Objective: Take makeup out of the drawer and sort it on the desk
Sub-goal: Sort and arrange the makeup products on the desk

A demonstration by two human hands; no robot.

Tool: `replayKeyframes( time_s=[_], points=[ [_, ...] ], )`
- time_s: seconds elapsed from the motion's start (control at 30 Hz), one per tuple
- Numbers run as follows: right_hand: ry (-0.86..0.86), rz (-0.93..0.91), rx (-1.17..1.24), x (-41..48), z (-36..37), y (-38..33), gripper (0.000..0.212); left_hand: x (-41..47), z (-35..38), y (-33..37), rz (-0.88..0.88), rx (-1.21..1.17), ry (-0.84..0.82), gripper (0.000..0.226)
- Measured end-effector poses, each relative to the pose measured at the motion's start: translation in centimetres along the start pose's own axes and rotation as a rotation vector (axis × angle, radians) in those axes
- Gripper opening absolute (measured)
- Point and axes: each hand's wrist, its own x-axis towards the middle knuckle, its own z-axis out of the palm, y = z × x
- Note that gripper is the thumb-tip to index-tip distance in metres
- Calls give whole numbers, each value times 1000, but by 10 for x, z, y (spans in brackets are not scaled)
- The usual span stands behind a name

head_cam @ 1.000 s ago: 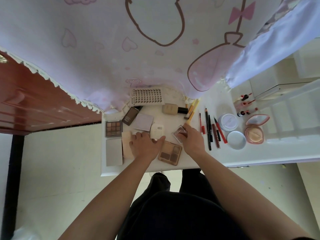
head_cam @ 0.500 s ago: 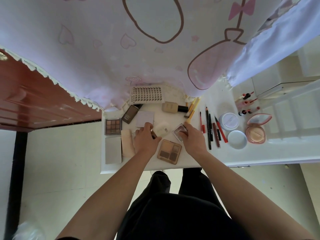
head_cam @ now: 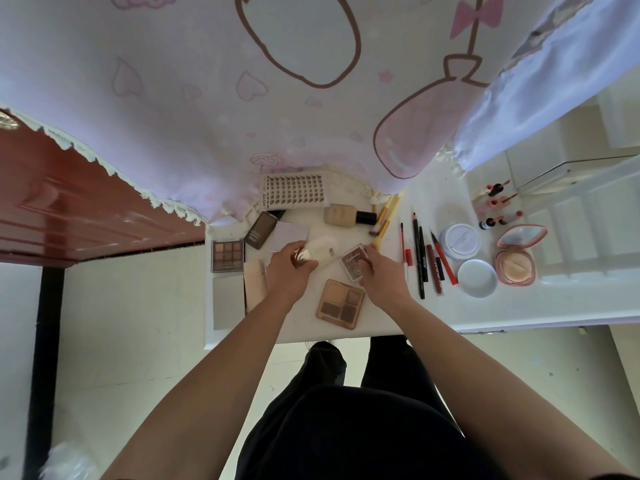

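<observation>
Makeup is spread over a white desk (head_cam: 374, 320). My left hand (head_cam: 289, 275) grips a cream-white compact (head_cam: 320, 251) with a gold clasp, lifted a little off the desk. My right hand (head_cam: 381, 275) holds a small clear-cased maroon eyeshadow (head_cam: 353, 263) by its near edge. A tan four-pan palette (head_cam: 341, 304) lies just below both hands. A nine-pan brown palette (head_cam: 227, 255) with its mirror lid lies at the left edge.
A lash tray (head_cam: 293, 195), foundation bottle (head_cam: 348, 216), brushes (head_cam: 384, 216), pencils and liners (head_cam: 424, 258), two white round jars (head_cam: 459, 241), an open pink powder compact (head_cam: 515, 261) and small lip tints (head_cam: 497, 206) cover the desk. A pink curtain (head_cam: 277, 98) hangs behind; a red-brown door (head_cam: 69, 209) stands left.
My left hand moved up from the desk and picked up the cream-white compact. My right hand kept its hold on the small maroon eyeshadow and tilted it toward me.
</observation>
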Motion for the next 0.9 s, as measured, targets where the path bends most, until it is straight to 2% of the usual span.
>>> replayKeyframes(
  time_s=[0.1,0.23,0.37,0.53,0.73,0.9],
  points=[
    [28,28,36,1,-1,1,27,1,-3,5,-57,-126,36,49],
    [50,69,-14,3,-5,8,30,5,-10,9,-67,-117,86,30],
    [120,183,16,8,-9,13,46,6,-11,11,-90,-106,101,27],
    [167,251,106,21,-18,8,51,2,-8,10,-95,-107,102,27],
    [161,251,75,31,-22,5,30,0,-7,5,-135,-101,98,31],
    [250,165,202,16,-30,-6,27,-1,-7,4,-116,-48,107,35]
  ],
)
